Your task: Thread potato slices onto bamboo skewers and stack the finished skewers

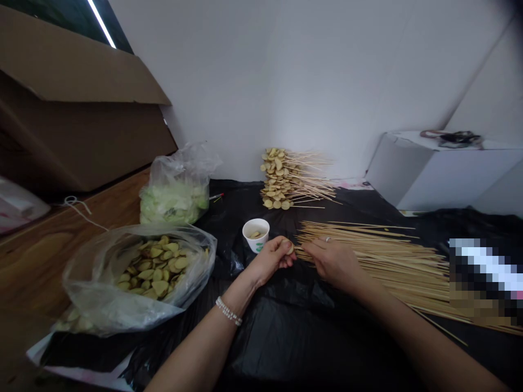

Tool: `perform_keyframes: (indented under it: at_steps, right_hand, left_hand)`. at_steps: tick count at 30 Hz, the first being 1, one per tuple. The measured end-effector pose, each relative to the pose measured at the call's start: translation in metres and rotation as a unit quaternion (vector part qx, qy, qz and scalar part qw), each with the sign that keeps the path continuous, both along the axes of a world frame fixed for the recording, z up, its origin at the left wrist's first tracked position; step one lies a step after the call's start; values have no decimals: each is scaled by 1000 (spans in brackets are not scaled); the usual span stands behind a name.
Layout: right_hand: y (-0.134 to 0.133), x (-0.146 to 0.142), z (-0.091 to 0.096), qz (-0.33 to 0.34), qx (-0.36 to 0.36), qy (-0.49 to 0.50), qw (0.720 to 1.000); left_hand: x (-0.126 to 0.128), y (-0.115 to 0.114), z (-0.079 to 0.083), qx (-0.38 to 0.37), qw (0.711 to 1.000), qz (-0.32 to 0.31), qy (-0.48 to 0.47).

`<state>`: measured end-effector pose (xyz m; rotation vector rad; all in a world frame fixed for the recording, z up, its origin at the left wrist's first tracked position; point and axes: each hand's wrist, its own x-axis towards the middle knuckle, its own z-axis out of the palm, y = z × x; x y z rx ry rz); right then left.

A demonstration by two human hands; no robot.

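My left hand [272, 257] is closed, pinching a pale round potato slice [290, 249] between thumb and fingers. Just right of it, my right hand [333, 261] has its fingers closed on a thin bamboo skewer, whose tip points toward the slice; most of the skewer is hidden by the hand. Loose bamboo skewers [400, 267] lie in a wide pile under and beyond my right hand. A white paper cup [256, 244] with a few slices in it stands close behind my left hand. Farther back, threaded potato slices [278, 177] are stacked, their sticks pointing right.
An open plastic bag [196, 283] of potato slices sits at left. Behind it stands a knotted bag [174, 198] of pale green pieces, with a red pen [216, 196] beside it. Black plastic sheeting [278, 337] covers the surface. A cardboard box [90, 130] and a white box [433, 174] flank it.
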<state>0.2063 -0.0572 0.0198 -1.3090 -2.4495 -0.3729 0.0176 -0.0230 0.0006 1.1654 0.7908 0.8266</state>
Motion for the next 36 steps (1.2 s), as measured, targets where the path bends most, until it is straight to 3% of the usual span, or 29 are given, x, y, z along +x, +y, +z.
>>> perform_keyframes:
  at_steps: [9, 16, 29, 36]
  right_hand:
    - [6, -4, -17, 5, -64, 38, 997]
    - [8, -2, -14, -5, -14, 77, 997]
    - [5, -1, -8, 20, 5, 113, 993]
    - [2, -4, -7, 28, -94, 139, 985]
  left_hand:
    - [2, 1, -7, 24, 998, 20, 57]
    - [4, -3, 1, -30, 999, 29, 4]
    - [5, -2, 9, 87, 992, 76, 41]
    - [6, -3, 6, 92, 994, 58, 27]
